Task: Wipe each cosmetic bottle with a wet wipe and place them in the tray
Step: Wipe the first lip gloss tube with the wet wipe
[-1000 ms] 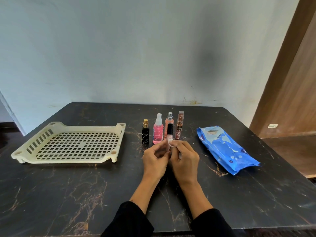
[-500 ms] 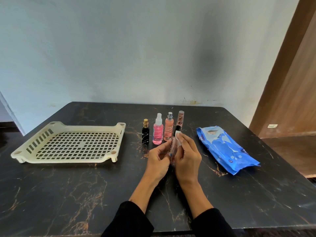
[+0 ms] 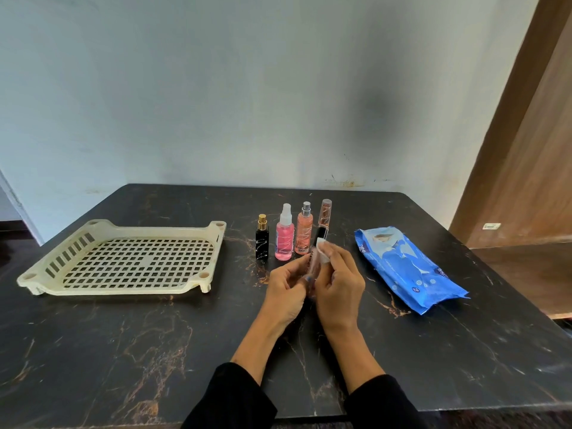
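Observation:
My left hand (image 3: 288, 284) grips the lower part of a slim clear tube with a black cap (image 3: 316, 253), tilted with the cap pointing away. My right hand (image 3: 339, 281) pinches a small white wet wipe (image 3: 323, 253) against the tube near its cap. Behind my hands stand a black bottle with a gold cap (image 3: 262, 239), a pink spray bottle (image 3: 284, 235), an orange spray bottle (image 3: 304, 232) and a tall brown tube (image 3: 325, 212). The cream perforated tray (image 3: 123, 261) lies to the left, with nothing in it.
A blue pack of wet wipes (image 3: 408, 267) lies to the right on the dark marble table (image 3: 123, 351). A wall runs behind the table and a wooden panel (image 3: 526, 150) stands at the far right.
The tube has tipped from upright to leaning away, and my right hand has slid the wipe up it toward the cap.

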